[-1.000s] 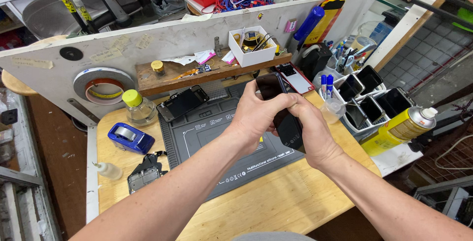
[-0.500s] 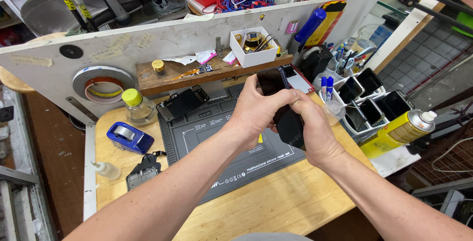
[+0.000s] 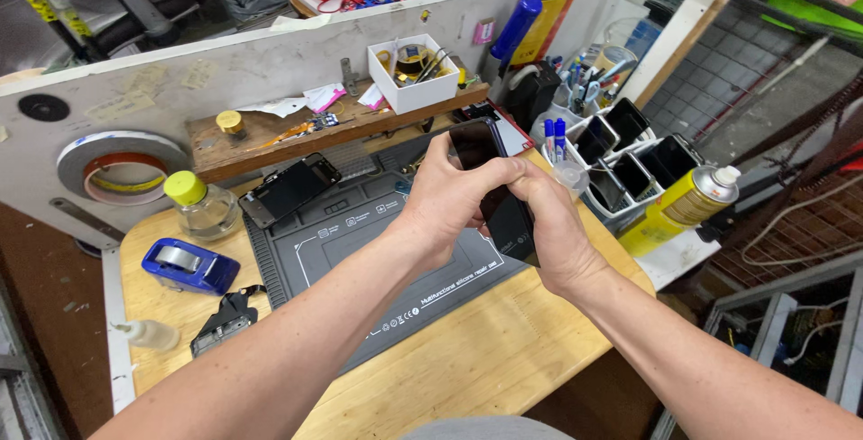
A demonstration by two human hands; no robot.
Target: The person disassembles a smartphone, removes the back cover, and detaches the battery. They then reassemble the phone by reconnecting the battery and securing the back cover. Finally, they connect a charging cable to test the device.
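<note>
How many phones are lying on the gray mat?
1: a black phone lies at the back left corner of the gray mat. Another dark phone is up in both hands. The hands may hide more.

Dark phone screen (image 3: 490,179) in hands

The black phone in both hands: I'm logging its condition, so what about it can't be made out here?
Head view:
- Black phone: middle covered by left hand and right hand.
- Its far face: turned away.
- Screen: dark glare, cracks untellable.
- Fingers' contact points: hidden behind one another.
</note>
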